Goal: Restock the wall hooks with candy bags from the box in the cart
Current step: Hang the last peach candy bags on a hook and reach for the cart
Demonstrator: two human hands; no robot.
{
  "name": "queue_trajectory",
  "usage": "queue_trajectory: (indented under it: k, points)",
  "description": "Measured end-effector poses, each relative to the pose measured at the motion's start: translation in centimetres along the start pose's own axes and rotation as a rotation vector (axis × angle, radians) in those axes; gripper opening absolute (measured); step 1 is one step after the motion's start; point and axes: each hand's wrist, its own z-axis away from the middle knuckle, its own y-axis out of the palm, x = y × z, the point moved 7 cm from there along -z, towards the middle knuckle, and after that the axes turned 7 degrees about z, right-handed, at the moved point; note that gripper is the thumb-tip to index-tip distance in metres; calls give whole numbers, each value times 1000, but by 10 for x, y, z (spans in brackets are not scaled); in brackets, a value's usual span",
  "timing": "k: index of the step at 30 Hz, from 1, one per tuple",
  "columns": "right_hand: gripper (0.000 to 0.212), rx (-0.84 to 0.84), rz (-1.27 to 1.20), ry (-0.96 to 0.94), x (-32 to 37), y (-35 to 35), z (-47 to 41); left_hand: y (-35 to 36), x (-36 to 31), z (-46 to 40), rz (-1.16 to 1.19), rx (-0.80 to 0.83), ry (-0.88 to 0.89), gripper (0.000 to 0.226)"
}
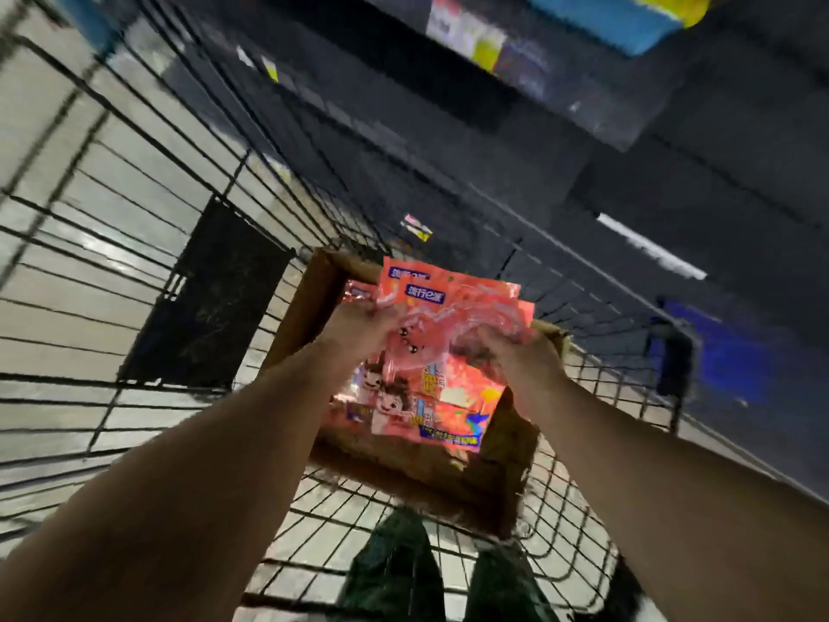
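Candy bags [453, 316] between both hands' grip

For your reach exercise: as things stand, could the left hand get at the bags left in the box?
Probably not yet. The left hand and right hand both grip a stack of bags held over the box, covering the bags inside.

- Top candy bag [453, 307], pink: a blue label at its upper left corner carries white Chinese characters that look like "旅行e派".
- Bag behind it [397, 273]: a matching blue label, too blurred to read.
- Blue strip along the lower edge: unreadable print.
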Motion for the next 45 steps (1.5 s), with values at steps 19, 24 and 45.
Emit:
queue_trajectory:
  k: [19,24,45]
  points:
    - [10,-515,-472,-484,-31,-437,265,379,-231,280,97,549,498,17]
    - [8,-758,-488,-506,-123,-586,365,544,-219,404,108,730,543,37]
    - [19,-1302,-731,-409,-359,-948,484,995,-211,565,-58,1087,624,38]
